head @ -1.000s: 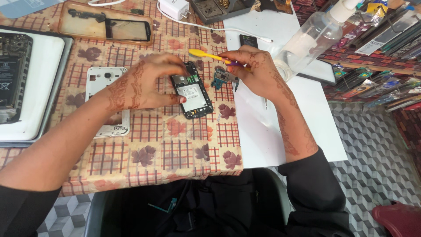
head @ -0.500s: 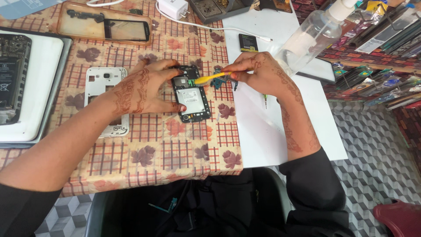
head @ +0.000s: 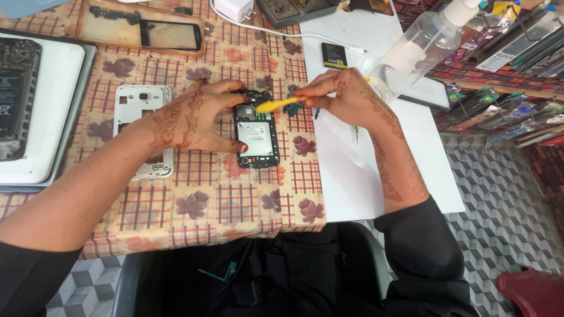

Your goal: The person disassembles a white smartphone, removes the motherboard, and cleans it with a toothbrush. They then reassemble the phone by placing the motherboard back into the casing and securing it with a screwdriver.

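Note:
An opened black phone (head: 257, 136) lies back-up on the checked tablecloth (head: 235, 194), its inner parts showing. My left hand (head: 188, 117) rests on its left side and top edge, steadying it. My right hand (head: 343, 97) holds a yellow pry tool (head: 276, 105) whose tip touches the upper part of the phone. A small green circuit piece (head: 294, 108) lies just right of the phone, partly hidden by the tool.
A white phone back cover (head: 141, 126) lies left of my hand. A white tray (head: 53, 111) with a dark board sits far left. A screen frame (head: 141, 29), a white charger (head: 235, 9), a small battery (head: 335, 54) and a clear bottle (head: 420, 50) stand behind. A white sheet (head: 364, 176) covers the right.
My right hand has brought the yellow tool down and left, from above the table onto the phone's top. The phone has been turned straighter under my left hand.

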